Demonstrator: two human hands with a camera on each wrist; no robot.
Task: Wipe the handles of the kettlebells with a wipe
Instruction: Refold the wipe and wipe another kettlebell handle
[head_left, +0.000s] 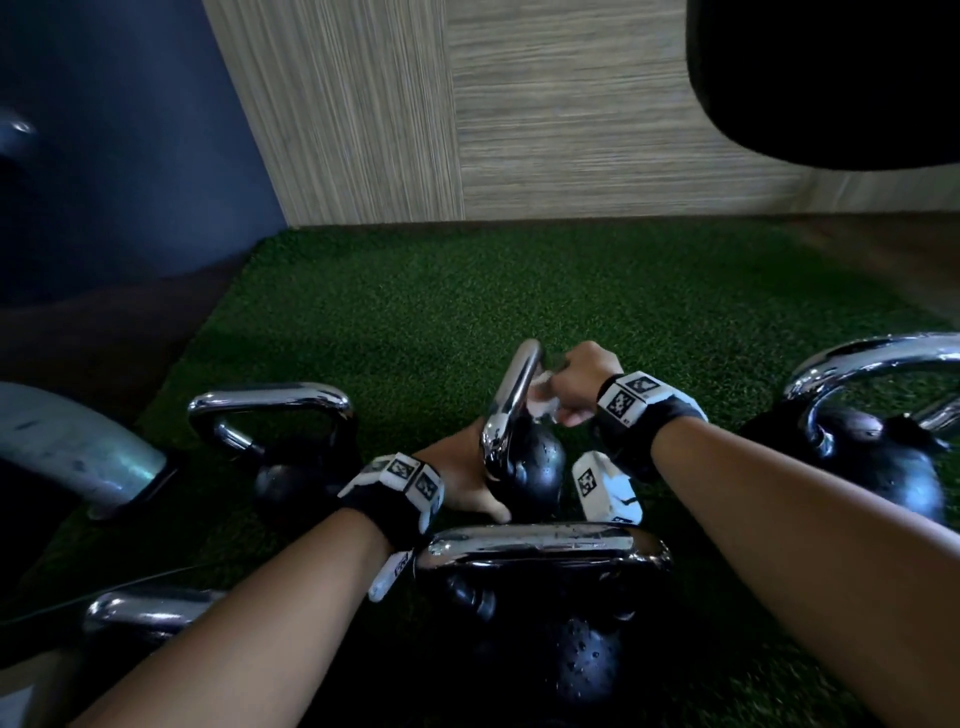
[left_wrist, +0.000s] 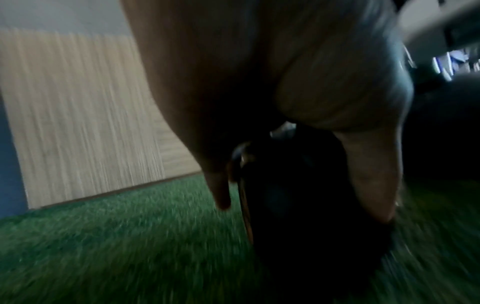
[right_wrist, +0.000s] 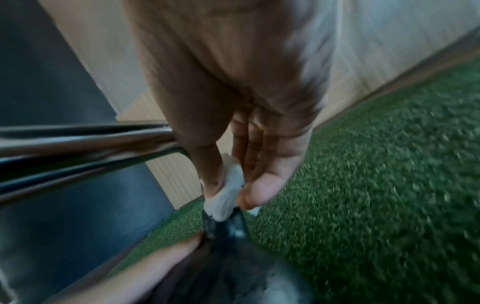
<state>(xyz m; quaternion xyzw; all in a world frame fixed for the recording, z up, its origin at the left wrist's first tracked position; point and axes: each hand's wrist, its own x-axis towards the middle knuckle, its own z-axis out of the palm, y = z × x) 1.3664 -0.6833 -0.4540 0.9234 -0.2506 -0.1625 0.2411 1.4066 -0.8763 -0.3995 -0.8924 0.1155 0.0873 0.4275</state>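
A small black kettlebell (head_left: 532, 462) with a chrome handle (head_left: 511, 389) stands on the green turf (head_left: 467, 296) in the middle of the head view. My right hand (head_left: 558, 395) pinches a white wipe (head_left: 540, 402) against the right side of that handle. The right wrist view shows the wipe (right_wrist: 226, 197) squeezed between thumb and fingers right above the handle (right_wrist: 227, 228). My left hand (head_left: 467, 480) grips the kettlebell's round body from the left. In the left wrist view the thumb and a finger straddle the dark body (left_wrist: 298, 236).
Several more chrome-handled kettlebells stand around: one at the left (head_left: 270, 410), one in front (head_left: 540, 545), one at the right (head_left: 878, 364), one at the lower left (head_left: 145, 608). A grey curved part (head_left: 78, 441) lies far left. A wood-panel wall (head_left: 571, 130) stands behind the turf.
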